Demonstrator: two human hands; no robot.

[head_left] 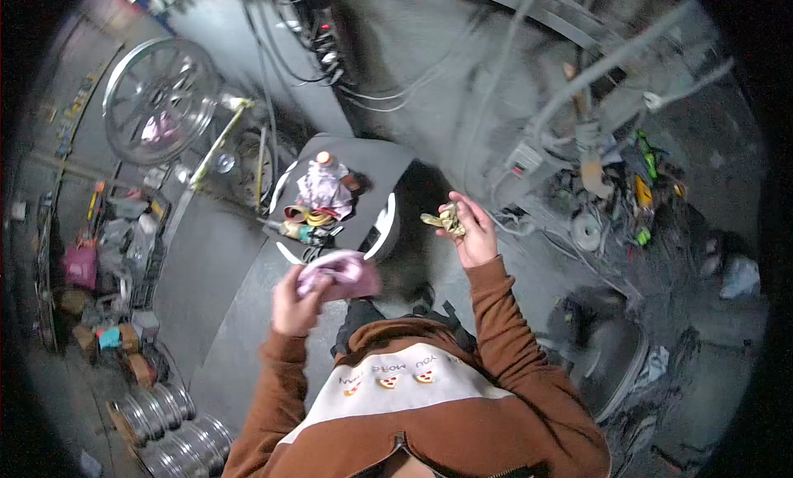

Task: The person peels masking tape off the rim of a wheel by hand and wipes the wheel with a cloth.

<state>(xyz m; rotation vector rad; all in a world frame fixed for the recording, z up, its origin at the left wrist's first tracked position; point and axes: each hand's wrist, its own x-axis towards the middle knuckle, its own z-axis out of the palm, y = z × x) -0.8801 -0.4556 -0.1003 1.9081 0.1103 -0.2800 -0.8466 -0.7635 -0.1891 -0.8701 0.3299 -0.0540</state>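
My left hand [301, 300] is closed on a pink cloth [351, 276], which hangs out to the right of the fingers, over the near edge of a dark stool-like stand [376, 156]. On the stand lie a crumpled pale cloth [324, 191], a bottle with an orange cap [325, 158], a yellow-and-red roll [310, 216] and a green-and-black tool [301, 232]. My right hand [472, 234], right of the stand, pinches a crumpled yellowish-brown piece [450, 220] between thumb and fingers; its material is unclear.
A spoked wheel rim [161, 98] stands at the upper left. Stacked rims [178, 433] lie lower left, near shelves of boxes and bags. A cluttered bench with a tape roll [586, 230] is on the right. Cables [396, 94] run along the back; a dark chair [607, 346] stands lower right.
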